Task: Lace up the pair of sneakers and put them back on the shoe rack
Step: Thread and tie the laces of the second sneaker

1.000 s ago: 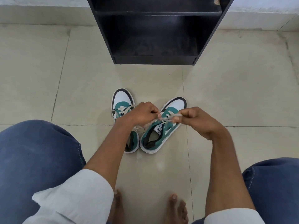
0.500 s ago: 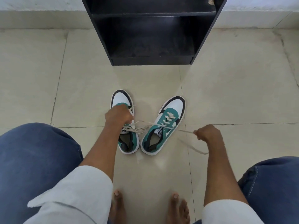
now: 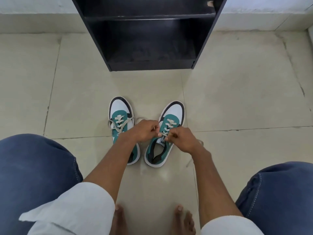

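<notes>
Two teal, white and black sneakers stand side by side on the tiled floor, toes pointing away from me. The left sneaker [image 3: 120, 114] has cream laces hanging loose over its side. The right sneaker [image 3: 171, 121] is angled to the right and laced with a cream lace [image 3: 169, 124]. My left hand [image 3: 144, 130] and my right hand [image 3: 182, 139] meet over the right sneaker's tongue, each pinching an end of its lace. My left forearm hides the heel of the left sneaker.
A black shoe rack [image 3: 149, 33] with open shelves stands on the floor beyond the sneakers, against the wall. My knees in blue jeans fill the lower corners, and my bare toes [image 3: 183, 219] show at the bottom edge.
Half a second ago my hands were spread wide, pulling the lace ends taut out to both sides. They have come back together over the right sneaker's tongue.
</notes>
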